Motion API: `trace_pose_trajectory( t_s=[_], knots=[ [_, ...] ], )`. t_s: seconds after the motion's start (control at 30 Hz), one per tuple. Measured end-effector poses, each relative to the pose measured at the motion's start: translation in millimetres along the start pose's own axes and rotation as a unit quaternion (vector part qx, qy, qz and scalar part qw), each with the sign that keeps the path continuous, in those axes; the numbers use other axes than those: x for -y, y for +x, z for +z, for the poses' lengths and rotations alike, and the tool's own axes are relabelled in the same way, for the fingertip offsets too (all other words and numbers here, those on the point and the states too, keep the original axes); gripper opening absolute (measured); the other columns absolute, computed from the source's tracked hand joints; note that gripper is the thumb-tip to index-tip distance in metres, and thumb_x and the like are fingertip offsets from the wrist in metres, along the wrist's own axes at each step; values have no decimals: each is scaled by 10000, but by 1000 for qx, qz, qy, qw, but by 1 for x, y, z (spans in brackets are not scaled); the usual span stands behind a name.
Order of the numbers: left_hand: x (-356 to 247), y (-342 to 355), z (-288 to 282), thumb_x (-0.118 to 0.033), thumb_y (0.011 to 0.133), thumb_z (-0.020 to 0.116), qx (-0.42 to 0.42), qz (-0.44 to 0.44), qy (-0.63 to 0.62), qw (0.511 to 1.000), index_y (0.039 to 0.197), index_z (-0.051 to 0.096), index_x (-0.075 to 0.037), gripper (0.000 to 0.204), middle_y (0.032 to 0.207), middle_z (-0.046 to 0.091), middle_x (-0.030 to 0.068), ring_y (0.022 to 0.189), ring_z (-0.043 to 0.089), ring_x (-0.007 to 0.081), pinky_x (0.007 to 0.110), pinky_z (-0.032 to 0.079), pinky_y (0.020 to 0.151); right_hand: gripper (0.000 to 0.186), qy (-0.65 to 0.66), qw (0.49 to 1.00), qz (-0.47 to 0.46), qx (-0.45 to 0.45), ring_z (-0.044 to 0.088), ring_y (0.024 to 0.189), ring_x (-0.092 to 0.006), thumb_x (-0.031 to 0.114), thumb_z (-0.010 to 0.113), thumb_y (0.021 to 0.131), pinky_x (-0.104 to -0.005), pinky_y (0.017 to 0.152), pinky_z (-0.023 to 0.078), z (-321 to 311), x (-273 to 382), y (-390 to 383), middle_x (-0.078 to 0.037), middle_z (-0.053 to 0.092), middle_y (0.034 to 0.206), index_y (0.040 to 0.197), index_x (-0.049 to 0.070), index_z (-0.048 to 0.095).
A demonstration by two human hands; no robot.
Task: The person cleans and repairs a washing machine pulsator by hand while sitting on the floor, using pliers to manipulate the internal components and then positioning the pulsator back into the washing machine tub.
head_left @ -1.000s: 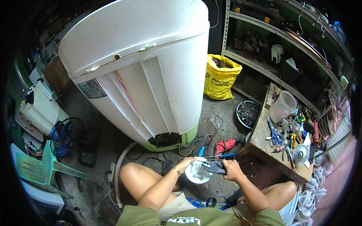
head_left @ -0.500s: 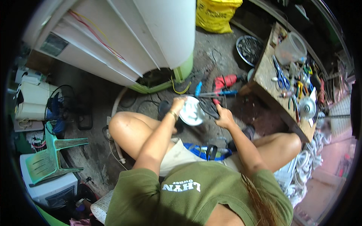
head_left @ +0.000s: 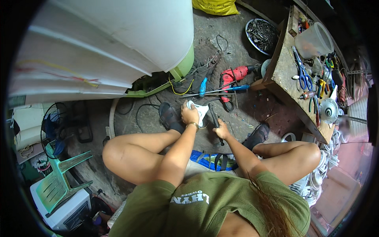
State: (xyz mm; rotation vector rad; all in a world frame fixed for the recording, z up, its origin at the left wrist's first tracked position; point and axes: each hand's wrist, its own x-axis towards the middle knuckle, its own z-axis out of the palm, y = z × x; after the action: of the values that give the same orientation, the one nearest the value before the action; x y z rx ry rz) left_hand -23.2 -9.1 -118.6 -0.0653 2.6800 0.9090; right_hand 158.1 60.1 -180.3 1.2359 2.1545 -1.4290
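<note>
Between my knees, my left hand (head_left: 190,114) is closed around a white, hard-looking piece (head_left: 201,113) with an uneven outline, held low over the floor. My right hand (head_left: 222,129) grips a long dark hammer-like tool (head_left: 214,117). Its far end is beside the white piece; I cannot tell whether they touch, and the exact shape of its head is unclear. Beyond my hands, a red power drill (head_left: 233,77) lies on the floor with a blue-handled screwdriver (head_left: 239,87) across it and a small blue-handled tool (head_left: 203,87) close by.
A large white appliance shell (head_left: 158,35) with a green base fills the far left. At the right stands a wooden bench (head_left: 282,75) with scissors (head_left: 303,75), pliers and a clear tub (head_left: 314,40). Behind the drill sits a basin (head_left: 260,36) of metal scraps. White parts (head_left: 316,177) are heaped at right.
The white piece has turned from its broad round face to a narrower view. My right hand's tool, blurred before, now points away from me, and my right hand has shifted slightly left and nearer.
</note>
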Motion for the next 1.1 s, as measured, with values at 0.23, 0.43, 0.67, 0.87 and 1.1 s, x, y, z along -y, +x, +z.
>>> trace_pose_trajectory(
  t_s=[0.23, 0.43, 0.67, 0.87, 1.1],
  knots=[
    [6, -8, 10, -151, 860, 555, 12, 110, -35, 993, 1029, 669, -122, 206, 1202, 620, 139, 1037, 598, 369, 439, 471, 870, 483, 160, 984, 72, 15, 573, 625, -193, 68, 661, 667, -338, 574, 476, 27, -24, -9, -65, 610, 730, 1138, 50, 556],
    [28, -11, 18, -140, 872, 516, 18, 194, -4, 981, 925, 667, -101, 164, 1264, 583, 143, 1114, 550, 366, 439, 428, 949, 459, 189, 971, 145, 3, 607, 693, -235, 111, 652, 632, -353, 636, 486, 24, 8, -33, -130, 633, 752, 1075, 11, 586],
    [16, -10, 14, -149, 885, 484, 22, 207, -15, 978, 903, 652, -80, 183, 1249, 588, 148, 1080, 552, 382, 444, 425, 930, 612, 177, 946, 269, 25, 636, 841, -312, 150, 632, 583, -371, 746, 504, 27, 22, -29, -198, 661, 912, 1162, -38, 570],
    [21, -7, 15, -160, 864, 492, 19, 211, -16, 977, 909, 657, -85, 187, 1260, 583, 161, 1079, 553, 389, 449, 426, 935, 811, 235, 919, 312, 62, 624, 925, -293, 108, 635, 525, -341, 759, 503, 10, 47, -32, -224, 636, 1024, 1298, -78, 477],
    [25, -9, 15, -197, 852, 493, 14, 209, -29, 977, 913, 655, -91, 203, 1254, 585, 156, 1088, 547, 393, 458, 426, 936, 486, 335, 879, 340, 16, 515, 645, -188, -3, 614, 550, -326, 533, 412, 3, 77, -40, -87, 550, 731, 1027, -69, 552]
  ],
)
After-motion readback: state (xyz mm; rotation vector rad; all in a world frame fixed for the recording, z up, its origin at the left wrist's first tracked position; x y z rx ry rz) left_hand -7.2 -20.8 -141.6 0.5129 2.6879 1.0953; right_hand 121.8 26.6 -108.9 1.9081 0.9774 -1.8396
